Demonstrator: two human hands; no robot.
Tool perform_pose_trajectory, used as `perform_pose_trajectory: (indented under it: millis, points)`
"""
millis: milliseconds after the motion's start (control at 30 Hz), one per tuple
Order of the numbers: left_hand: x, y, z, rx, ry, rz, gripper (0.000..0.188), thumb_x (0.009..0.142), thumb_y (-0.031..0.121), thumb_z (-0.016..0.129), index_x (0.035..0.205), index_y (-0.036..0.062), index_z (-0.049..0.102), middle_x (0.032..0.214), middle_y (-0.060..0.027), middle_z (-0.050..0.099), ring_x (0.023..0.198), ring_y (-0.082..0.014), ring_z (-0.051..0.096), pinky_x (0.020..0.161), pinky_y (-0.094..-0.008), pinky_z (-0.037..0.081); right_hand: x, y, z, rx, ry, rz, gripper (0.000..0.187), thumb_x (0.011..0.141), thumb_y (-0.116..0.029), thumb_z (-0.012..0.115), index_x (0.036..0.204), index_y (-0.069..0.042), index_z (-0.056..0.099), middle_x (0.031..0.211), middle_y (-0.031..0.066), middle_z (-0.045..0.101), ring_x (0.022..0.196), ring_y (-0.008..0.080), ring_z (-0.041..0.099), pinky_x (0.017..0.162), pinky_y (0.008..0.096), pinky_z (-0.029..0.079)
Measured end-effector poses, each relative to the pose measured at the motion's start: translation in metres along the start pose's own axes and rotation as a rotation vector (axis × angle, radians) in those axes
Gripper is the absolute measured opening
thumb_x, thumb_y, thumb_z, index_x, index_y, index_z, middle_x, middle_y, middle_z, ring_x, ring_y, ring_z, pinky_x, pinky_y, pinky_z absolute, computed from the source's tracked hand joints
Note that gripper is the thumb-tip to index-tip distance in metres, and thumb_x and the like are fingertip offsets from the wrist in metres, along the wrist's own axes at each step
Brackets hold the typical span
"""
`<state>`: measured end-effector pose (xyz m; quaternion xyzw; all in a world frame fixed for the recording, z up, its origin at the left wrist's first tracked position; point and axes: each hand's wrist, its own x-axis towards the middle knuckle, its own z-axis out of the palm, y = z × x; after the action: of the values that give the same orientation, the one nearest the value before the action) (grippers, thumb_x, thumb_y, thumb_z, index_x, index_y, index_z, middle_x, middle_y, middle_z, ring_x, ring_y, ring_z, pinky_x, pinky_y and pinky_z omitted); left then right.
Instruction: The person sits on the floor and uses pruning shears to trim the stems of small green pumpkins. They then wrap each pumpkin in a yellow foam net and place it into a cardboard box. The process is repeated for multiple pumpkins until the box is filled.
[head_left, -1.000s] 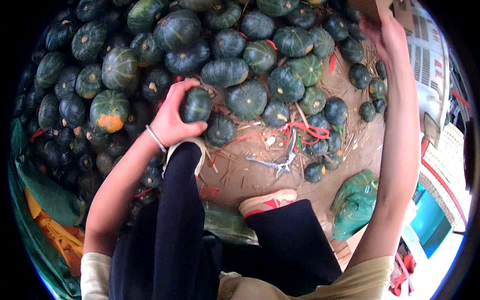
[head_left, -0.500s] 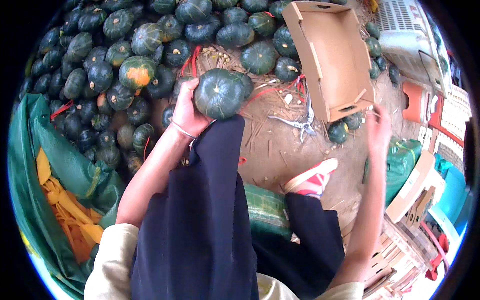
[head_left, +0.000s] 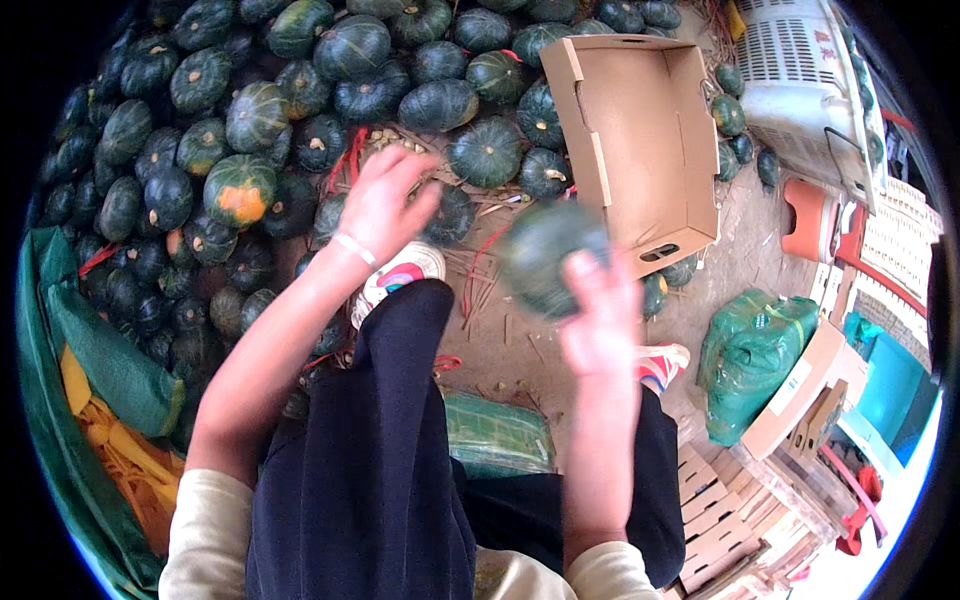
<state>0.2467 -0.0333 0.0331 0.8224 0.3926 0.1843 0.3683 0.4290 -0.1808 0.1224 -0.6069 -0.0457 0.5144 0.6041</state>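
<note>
A dark green pumpkin [head_left: 548, 262], blurred by motion, is in my right hand [head_left: 598, 315], whose fingers lie around its right side. It hangs over the floor just left of the cardboard box [head_left: 655, 145], an open tray-like carton with slotted ends and bare brown card showing inside. My left hand [head_left: 390, 203] is up near the pile of pumpkins [head_left: 165, 130], its fingers loosely bent and apart, holding nothing. Another pumpkin [head_left: 447, 215] sits on the floor just beyond it. The pruning shears are not visible.
Pumpkins heap up across the left and far side. At far right stand a white plastic crate [head_left: 795, 75] and a green sack [head_left: 757, 350]. Flattened cartons [head_left: 715, 515] lie at lower right. A green bag [head_left: 100, 370] with orange pieces is at left.
The pumpkin has passed from my left hand to my right hand and moved right, toward the box. My right hand has come off the box's near corner. My left hand is now free.
</note>
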Motion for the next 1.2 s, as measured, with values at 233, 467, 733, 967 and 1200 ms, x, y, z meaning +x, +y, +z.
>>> perform_pose_trajectory:
  millis: [233, 467, 733, 967, 1200]
  points:
    - [0.070, 0.016, 0.098, 0.432, -0.199, 0.098, 0.081, 0.060, 0.014, 0.072, 0.134, 0.0155, 0.039, 0.140, -0.0060, 0.033, 0.132, -0.0296, 0.026, 0.086, -0.0584, 0.042, 0.142, -0.071, -0.010, -1.334, 0.262, -1.109, 0.047, 0.078, -0.009, 0.067, 0.120, -0.002, 0.049, 0.121, 0.0150, 0.050, 0.111, 0.0299, 0.049, 0.099, 0.0405, 0.037]
    - [0.053, 0.005, 0.041, -1.502, -0.350, -0.425, 0.069, 0.069, 0.025, 0.063, 0.133, 0.0084, 0.043, 0.124, -0.0119, 0.051, 0.113, -0.0271, 0.052, 0.098, -0.0377, 0.042, 0.135, -0.059, -0.021, -1.465, -0.094, -0.857, 0.028, 0.087, -0.008, 0.055, 0.114, -0.003, 0.059, 0.119, 0.0165, 0.057, 0.120, 0.0288, 0.048, 0.101, 0.0385, 0.037]
    - [0.035, 0.034, 0.017, -1.468, 0.025, -0.789, 0.045, 0.089, 0.039, 0.047, 0.103, -0.0014, 0.059, 0.092, -0.0087, 0.064, 0.084, -0.0207, 0.060, 0.081, -0.0322, 0.046, 0.046, -0.003, 0.052, -0.481, -0.074, -0.237, 0.049, 0.080, -0.009, 0.069, 0.122, 0.001, 0.046, 0.118, 0.0129, 0.054, 0.107, 0.0191, 0.054, 0.090, 0.0322, 0.046]
    - [0.134, 0.040, 0.026, -0.217, 0.330, 0.231, 0.027, 0.086, 0.024, 0.056, 0.092, -0.0023, 0.059, 0.090, -0.0176, 0.063, 0.081, -0.0318, 0.061, 0.079, -0.0361, 0.047, 0.033, -0.019, 0.009, -0.005, 0.036, -0.073, 0.044, 0.085, -0.018, 0.064, 0.120, 0.001, 0.045, 0.113, 0.0114, 0.056, 0.102, 0.0198, 0.057, 0.089, 0.0364, 0.048]
    - [0.230, 0.065, 0.044, 0.319, -0.379, 0.049, 0.031, 0.075, 0.008, 0.052, 0.105, 0.0039, 0.060, 0.100, -0.0211, 0.063, 0.095, -0.0380, 0.059, 0.084, -0.0435, 0.048, 0.083, -0.084, -0.055, 0.155, 0.155, -0.163, 0.039, 0.091, -0.026, 0.054, 0.125, -0.010, 0.046, 0.125, 0.0128, 0.051, 0.110, 0.0268, 0.053, 0.087, 0.0432, 0.046]
